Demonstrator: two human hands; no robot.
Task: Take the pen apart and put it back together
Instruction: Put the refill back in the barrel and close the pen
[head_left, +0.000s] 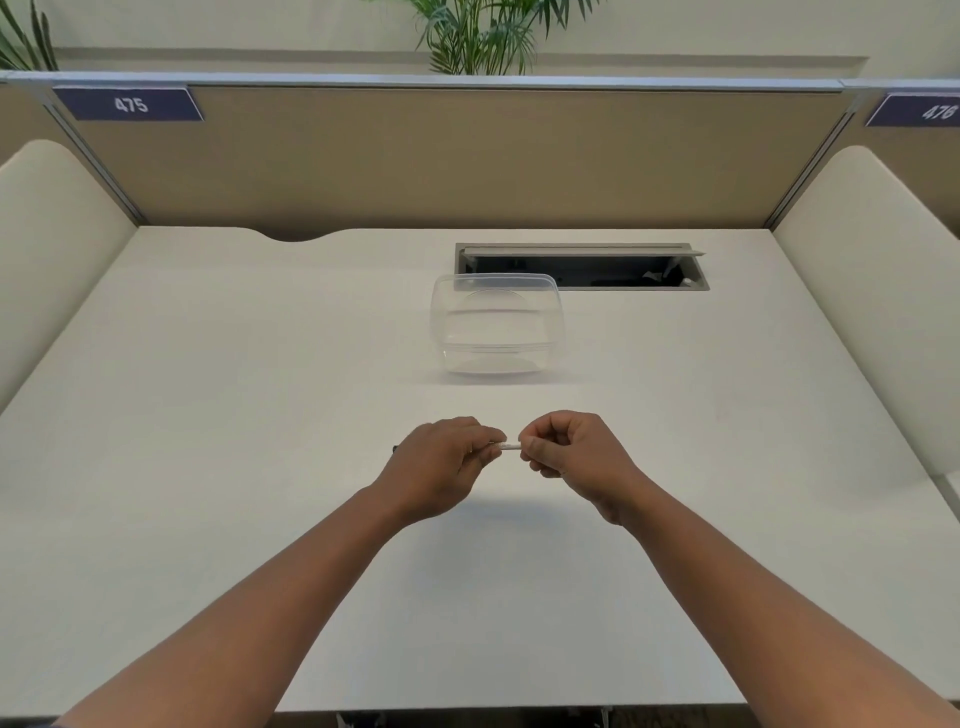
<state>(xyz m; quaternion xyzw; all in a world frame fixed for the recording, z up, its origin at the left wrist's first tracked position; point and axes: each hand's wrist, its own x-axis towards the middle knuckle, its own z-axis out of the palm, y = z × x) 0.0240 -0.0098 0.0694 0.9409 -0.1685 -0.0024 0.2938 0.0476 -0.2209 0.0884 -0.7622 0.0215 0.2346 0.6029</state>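
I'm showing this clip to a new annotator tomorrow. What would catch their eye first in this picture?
First, the two hands meeting above the near middle of the white desk: the left hand and right hand each pinch one end of a small white pen held level between them. Next, the clear plastic container standing empty beyond the hands, just in front of the open cable hatch.

One head-worn wide-angle view looks forward and down across the white desk (208, 415), close above the person's outstretched forearms. It faces the tan partition (441, 156) at the desk's far edge.
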